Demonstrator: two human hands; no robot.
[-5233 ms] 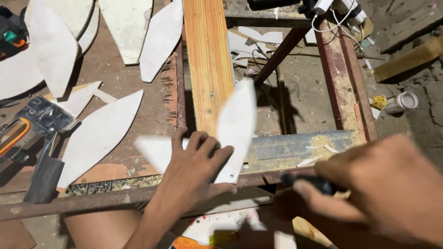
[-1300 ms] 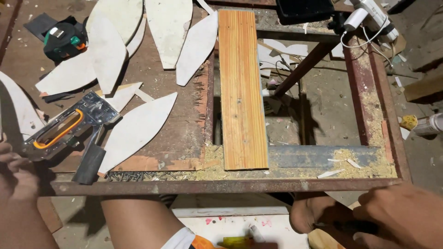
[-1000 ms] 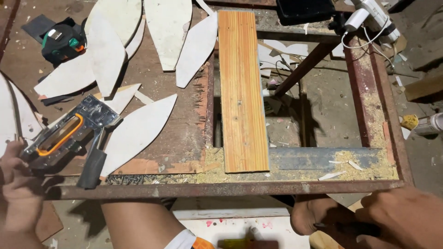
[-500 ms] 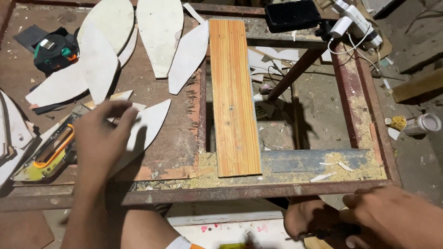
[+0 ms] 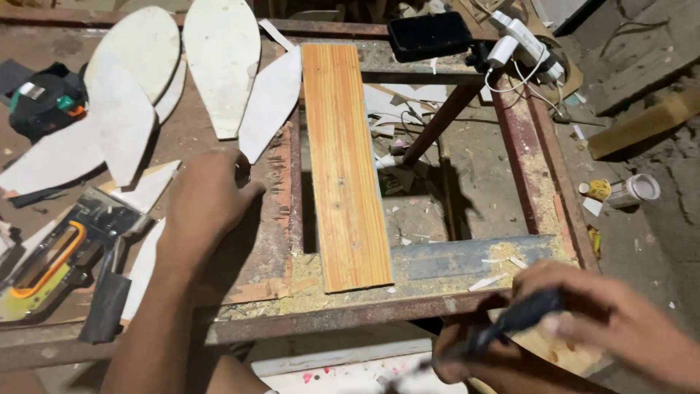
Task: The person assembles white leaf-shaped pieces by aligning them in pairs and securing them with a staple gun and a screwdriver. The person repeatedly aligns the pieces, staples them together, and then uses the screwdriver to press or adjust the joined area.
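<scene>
- Dark phone (image 5: 429, 34), screen blank black, flat on frame's far rail.
- Small white cylindrical container (image 5: 636, 191) lying on floor at right, beside a yellow one (image 5: 599, 190).

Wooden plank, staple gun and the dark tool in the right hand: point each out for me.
wooden plank (image 5: 344, 164), head view, middle of its striped top face.
staple gun (image 5: 51, 259), head view, on its orange handle.
dark tool (image 5: 519, 319), head view, on the shaft just ahead of the right hand (image 5: 620, 328).

The left hand (image 5: 208, 201) rests on a white cutout (image 5: 149, 266) near the workbench's (image 5: 328, 319) front edge; beside it lies a plank (image 5: 343, 160). The right hand (image 5: 612, 328) grips a dark tool (image 5: 510, 325).
</scene>
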